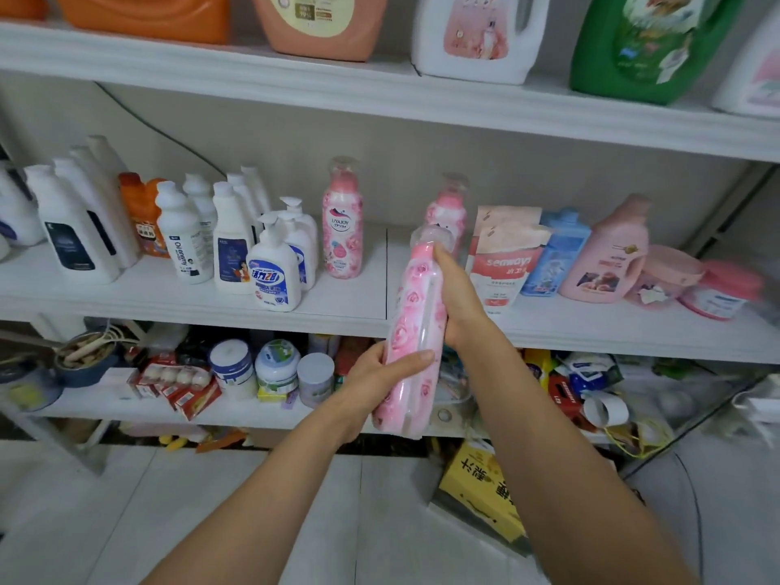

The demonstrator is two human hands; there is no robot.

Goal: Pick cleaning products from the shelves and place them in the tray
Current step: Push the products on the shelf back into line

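- Since the white three-board shelf unit (358, 301) fills most of the frame, it comes first. Big detergent jugs (472, 57) line the top board along the upper edge, and small white bottles (228, 242) stand at the left of the middle board. Round jars (276, 365) crowd the bottom board. No tray shows anywhere.
- The tall pink rose-printed plastic bottle (415, 327) is held in the air at centre frame, in front of the middle board's edge. It leans with its top up and to the right and its base toward lower centre. A matching upright bottle (342, 221) stands on the middle board left of centre.
- By my judgement it is fairly full, so moderately heavy for its slim shape. The wall looks like stiff plastic under a glossy printed sleeve, which is likely slippery but not fragile.
- The right grip (460, 297) is wrapped round the bottle's upper part from the right, just below the pink collar (422, 252).
- The left grip (380, 373) is closed on the lower body, with the thumb (407, 358) lying across the front.
- The clear dome cap (430, 238) is the smallest part and the one to avoid, since it might pop off under load. The mid-body or the waist under the collar looks the safest hold, with a palm under the base against sliding.
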